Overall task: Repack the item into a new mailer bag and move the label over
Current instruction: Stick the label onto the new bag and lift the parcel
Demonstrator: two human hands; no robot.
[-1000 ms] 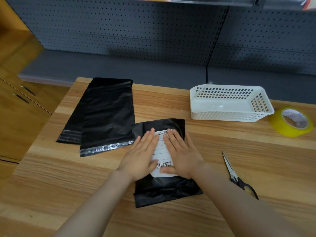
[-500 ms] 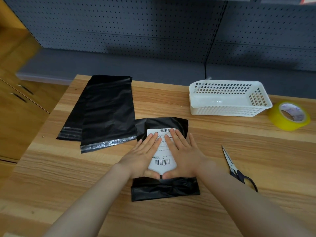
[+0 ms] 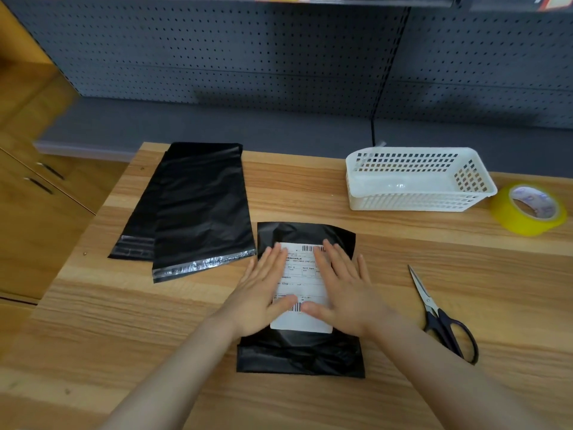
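Both hands' fingers (image 3: 273,259) spread flat on label (image 3: 302,287) atop packed mailer (image 3: 300,352), label btwn palms

A wooden worktop (image 3: 310,193) with pale and darker grain bands is seen filling the near part of the scene. Beyond its far edge a grey shelf (image 3: 217,125) is set low, running from left to right, and it is backed by grey perforated panels (image 3: 217,51) that are divided by a dark slotted upright (image 3: 389,63). Another shelf edge (image 3: 341,0) is glimpsed at the very top. On the left, wooden cabinets (image 3: 34,212) with dark bar handles (image 3: 49,170) are placed beside the worktop. Soft, even light is cast over everything, and faint shadows are thrown on the panels.
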